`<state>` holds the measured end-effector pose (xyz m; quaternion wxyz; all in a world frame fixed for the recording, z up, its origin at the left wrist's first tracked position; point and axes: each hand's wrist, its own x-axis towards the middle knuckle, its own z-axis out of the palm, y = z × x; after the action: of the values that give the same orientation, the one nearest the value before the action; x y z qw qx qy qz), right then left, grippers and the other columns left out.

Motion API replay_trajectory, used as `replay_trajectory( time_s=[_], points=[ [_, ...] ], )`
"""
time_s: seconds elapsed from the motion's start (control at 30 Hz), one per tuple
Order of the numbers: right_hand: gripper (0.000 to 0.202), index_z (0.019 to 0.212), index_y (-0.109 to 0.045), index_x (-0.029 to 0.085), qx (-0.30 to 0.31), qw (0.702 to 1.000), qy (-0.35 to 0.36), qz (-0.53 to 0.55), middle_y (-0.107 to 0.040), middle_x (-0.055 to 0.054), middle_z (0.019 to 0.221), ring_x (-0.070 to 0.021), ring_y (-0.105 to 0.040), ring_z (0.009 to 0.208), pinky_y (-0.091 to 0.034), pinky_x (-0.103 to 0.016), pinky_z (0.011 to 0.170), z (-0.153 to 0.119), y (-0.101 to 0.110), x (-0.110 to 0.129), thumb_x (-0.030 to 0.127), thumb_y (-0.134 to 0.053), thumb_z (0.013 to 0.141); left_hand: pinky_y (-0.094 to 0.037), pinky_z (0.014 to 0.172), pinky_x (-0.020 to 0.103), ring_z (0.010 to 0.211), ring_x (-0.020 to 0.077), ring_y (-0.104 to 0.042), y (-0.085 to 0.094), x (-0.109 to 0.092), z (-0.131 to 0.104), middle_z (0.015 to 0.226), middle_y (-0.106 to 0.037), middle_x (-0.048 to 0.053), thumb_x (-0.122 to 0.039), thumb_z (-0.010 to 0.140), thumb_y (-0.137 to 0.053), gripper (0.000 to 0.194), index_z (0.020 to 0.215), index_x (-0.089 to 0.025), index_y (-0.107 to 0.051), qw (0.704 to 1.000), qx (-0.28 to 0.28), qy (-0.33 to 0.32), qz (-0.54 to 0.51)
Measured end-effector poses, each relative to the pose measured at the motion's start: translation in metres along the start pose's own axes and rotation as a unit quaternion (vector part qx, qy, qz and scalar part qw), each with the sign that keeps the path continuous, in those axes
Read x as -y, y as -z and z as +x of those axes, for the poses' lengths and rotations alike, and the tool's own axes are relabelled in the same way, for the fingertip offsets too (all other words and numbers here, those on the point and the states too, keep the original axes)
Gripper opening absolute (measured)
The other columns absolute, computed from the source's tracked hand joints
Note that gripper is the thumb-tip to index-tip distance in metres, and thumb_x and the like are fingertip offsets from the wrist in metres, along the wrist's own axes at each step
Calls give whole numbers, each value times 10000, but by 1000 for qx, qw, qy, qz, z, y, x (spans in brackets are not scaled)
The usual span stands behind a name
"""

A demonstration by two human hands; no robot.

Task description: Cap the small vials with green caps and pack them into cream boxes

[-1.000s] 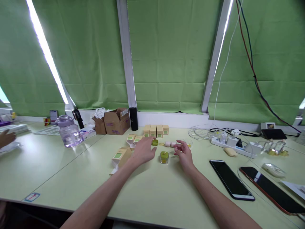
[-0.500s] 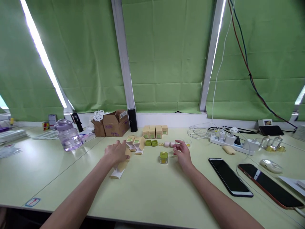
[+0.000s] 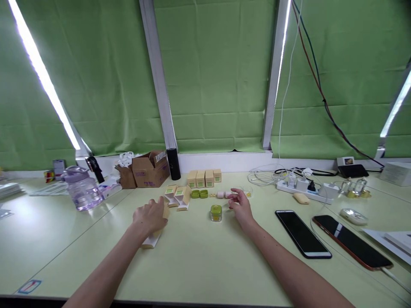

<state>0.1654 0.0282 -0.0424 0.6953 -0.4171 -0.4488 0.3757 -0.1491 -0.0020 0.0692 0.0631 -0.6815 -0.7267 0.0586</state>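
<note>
My left hand (image 3: 150,217) is closed over a small kraft cardboard box (image 3: 153,239) lying on the table, its white end flap showing below my palm. Most of this box is hidden by the hand. Just beyond it, two similar boxes with open flaps (image 3: 182,196) stand side by side. My right hand (image 3: 240,207) has its fingers apart and holds nothing visible. To its left sits a small clear jar with a green lid (image 3: 216,212). Behind my right fingertips are small pale pink cylinders (image 3: 221,194), and left of them two green square lids (image 3: 199,194).
Several closed kraft boxes (image 3: 201,179) stand at the back. A purple-lidded jug (image 3: 81,190), a brown carton (image 3: 150,171) and a black cylinder (image 3: 173,164) are at left. On the right lie a power strip (image 3: 303,191), tangled cables and two phones (image 3: 302,234).
The view has turned slightly right. My left hand and the box under it have come a little toward me; my right hand stays nearly still.
</note>
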Motion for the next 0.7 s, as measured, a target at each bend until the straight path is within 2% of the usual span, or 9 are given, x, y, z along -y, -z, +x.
replay_trajectory(
  time_s=[0.1, 0.23, 0.3, 0.4, 0.5, 0.6, 0.7],
  points=[
    [497, 1136, -625, 240, -1, 1000, 1, -2, -694, -23, 903, -226, -617, 851, -522, -355, 717, 0, -1, 0, 291, -691, 647, -515, 812, 489, 1051, 423, -681, 10, -2, -14, 1177, -664, 224, -361, 836, -621, 503, 1289, -175, -508, 1000, -4, 0, 3],
    [483, 1135, -631, 239, 2, 1000, 14, -16, -698, -24, 897, -228, -619, 840, -515, -378, 772, -2, -3, 3, 293, -687, 658, -513, 782, 491, 1008, 441, -688, 34, -9, -38, 1146, -687, 204, -390, 873, -580, 522, 1333, -179, -451, 999, -30, -21, -8],
    [461, 1137, -635, 239, 4, 999, 27, -31, -704, -29, 904, -230, -628, 844, -509, -381, 785, -4, -5, 6, 292, -681, 681, -507, 780, 480, 1004, 441, -688, 47, -16, -47, 1160, -693, 195, -390, 908, -532, 505, 1358, -191, -418, 997, -66, -24, -19],
    [423, 1147, -637, 244, 13, 997, 48, -55, -714, -36, 926, -233, -643, 861, -499, -375, 780, -8, -6, 11, 295, -676, 729, -508, 764, 471, 959, 424, -705, 58, -33, -52, 1297, -652, 194, -363, 957, -446, 457, 1382, -205, -397, 989, -134, -43, -44],
    [379, 1173, -628, 249, 37, 992, 79, -92, -736, -45, 978, -242, -667, 918, -490, -382, 810, -14, -8, 18, 321, -667, 803, -520, 773, 447, 905, 367, -729, 56, -56, -43, 1412, -589, 197, -359, 987, -417, 501, 1453, -195, -329, 967, -226, -84, -78],
    [340, 1231, -609, 252, 92, 978, 126, -141, -754, -68, 1105, -255, -683, 1051, -482, -421, 923, -23, -11, 27, 363, -623, 910, -536, 693, 389, 868, 315, -747, 41, -84, -27, 1436, -582, 208, -385, 1024, -396, 496, 1471, -188, -310, 940, -294, -134, -114],
    [375, 1305, -582, 254, 121, 969, 152, -151, -740, -99, 1219, -267, -667, 1172, -467, -464, 1034, -31, -17, 33, 422, -599, 969, -527, 600, 342, 915, 300, -760, 23, -111, -13, 1510, -531, 217, -376, 1038, -396, 457, 1457, -202, -339, 906, -355, -198, -118]
  ],
)
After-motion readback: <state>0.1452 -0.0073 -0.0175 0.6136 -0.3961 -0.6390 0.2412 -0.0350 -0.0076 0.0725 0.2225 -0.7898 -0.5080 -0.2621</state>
